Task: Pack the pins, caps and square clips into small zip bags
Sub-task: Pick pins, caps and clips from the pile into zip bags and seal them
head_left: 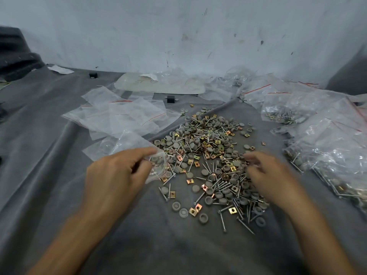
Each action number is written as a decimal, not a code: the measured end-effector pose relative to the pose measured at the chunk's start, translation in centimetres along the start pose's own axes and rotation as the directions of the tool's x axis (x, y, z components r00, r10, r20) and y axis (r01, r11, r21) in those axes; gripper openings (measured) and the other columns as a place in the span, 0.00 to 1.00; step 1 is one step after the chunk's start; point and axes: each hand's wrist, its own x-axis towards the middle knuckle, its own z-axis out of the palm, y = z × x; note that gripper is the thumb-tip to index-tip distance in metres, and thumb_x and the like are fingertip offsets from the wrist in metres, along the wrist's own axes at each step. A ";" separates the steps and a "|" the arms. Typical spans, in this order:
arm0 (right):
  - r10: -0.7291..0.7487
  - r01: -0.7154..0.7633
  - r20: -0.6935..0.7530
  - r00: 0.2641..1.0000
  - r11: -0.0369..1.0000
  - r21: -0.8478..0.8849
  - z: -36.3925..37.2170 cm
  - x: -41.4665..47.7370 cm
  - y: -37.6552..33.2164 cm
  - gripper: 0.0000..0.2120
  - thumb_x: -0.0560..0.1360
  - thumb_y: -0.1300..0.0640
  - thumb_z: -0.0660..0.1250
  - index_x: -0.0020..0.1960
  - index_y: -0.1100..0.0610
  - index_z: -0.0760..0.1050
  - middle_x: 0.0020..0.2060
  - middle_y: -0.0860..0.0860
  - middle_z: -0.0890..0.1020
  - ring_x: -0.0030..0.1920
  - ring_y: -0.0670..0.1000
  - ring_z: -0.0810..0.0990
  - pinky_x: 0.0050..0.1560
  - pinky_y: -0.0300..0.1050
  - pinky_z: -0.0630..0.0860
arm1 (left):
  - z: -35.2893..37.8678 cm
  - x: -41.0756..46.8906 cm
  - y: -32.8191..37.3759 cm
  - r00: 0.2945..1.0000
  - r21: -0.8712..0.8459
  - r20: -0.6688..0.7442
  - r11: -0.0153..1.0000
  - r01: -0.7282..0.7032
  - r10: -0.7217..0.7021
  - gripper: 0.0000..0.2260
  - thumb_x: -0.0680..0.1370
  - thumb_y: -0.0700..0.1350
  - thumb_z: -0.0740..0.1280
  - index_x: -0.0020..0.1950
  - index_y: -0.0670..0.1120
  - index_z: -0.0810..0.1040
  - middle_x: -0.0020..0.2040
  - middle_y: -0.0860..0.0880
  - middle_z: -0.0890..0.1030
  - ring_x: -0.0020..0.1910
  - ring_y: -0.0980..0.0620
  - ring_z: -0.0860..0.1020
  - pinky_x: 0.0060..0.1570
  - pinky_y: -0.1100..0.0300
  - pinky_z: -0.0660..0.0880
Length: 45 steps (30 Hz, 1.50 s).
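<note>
A loose pile of metal pins, grey round caps and gold square clips lies on the grey cloth in the middle. My left hand pinches the mouth of a small clear zip bag at the pile's left edge. My right hand is blurred and hovers low over the right side of the pile with its fingers curled toward the parts; whether it holds any is unclear. A few caps, a clip and pins lie scattered nearest to me.
Empty zip bags with red seal lines lie spread at the left. Filled bags are heaped at the right. A pale flat sheet and two small black blocks sit near the white wall behind.
</note>
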 end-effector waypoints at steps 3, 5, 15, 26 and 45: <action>0.055 -0.061 0.109 0.993 0.997 0.048 0.2 0.3 0.6 0.11 0.81 0.53 0.63 0.62 0.46 0.77 0.58 0.47 0.81 0.54 0.48 0.79 0.55 0.49 0.76 | 0.3 0.0 0.1 0.999 -0.023 0.035 0.999 0.024 -0.023 0.15 0.71 0.45 0.65 0.51 0.59 0.88 0.27 0.55 0.76 0.27 0.50 0.74 0.32 0.59 0.70; 0.028 -0.046 0.142 0.989 0.990 0.130 0.6 0.2 0.1 0.10 0.81 0.53 0.64 0.61 0.45 0.77 0.55 0.44 0.81 0.52 0.44 0.78 0.51 0.47 0.76 | 0.4 -0.2 0.3 0.999 -0.038 0.040 0.999 0.008 -0.006 0.15 0.71 0.45 0.66 0.51 0.59 0.88 0.26 0.55 0.74 0.26 0.55 0.69 0.31 0.61 0.67; -0.254 0.046 0.247 0.935 0.779 0.626 3.2 -1.5 -4.6 0.18 0.80 0.60 0.65 0.60 0.36 0.78 0.58 0.38 0.82 0.58 0.38 0.80 0.60 0.44 0.77 | 1.3 -0.8 0.4 0.957 0.039 0.289 0.999 0.010 -0.021 0.14 0.74 0.45 0.72 0.55 0.62 0.85 0.22 0.61 0.70 0.34 0.48 0.81 0.34 0.58 0.68; -0.347 0.291 0.124 0.930 0.898 0.328 3.3 -1.6 -3.8 0.09 0.75 0.43 0.72 0.55 0.39 0.80 0.46 0.38 0.80 0.46 0.39 0.79 0.42 0.33 0.73 | 1.7 -0.8 -0.3 0.966 0.147 0.258 0.987 -0.066 0.026 0.15 0.68 0.39 0.77 0.48 0.56 0.88 0.30 0.52 0.84 0.32 0.44 0.83 0.33 0.60 0.65; -0.293 0.275 0.078 0.953 0.944 0.183 3.7 -1.5 -3.7 0.08 0.78 0.51 0.72 0.55 0.41 0.82 0.44 0.37 0.82 0.46 0.36 0.79 0.45 0.35 0.76 | 1.6 -0.6 -1.0 0.864 0.016 0.499 0.998 0.060 -0.060 0.16 0.80 0.51 0.61 0.65 0.60 0.81 0.28 0.67 0.75 0.30 0.57 0.70 0.34 0.59 0.65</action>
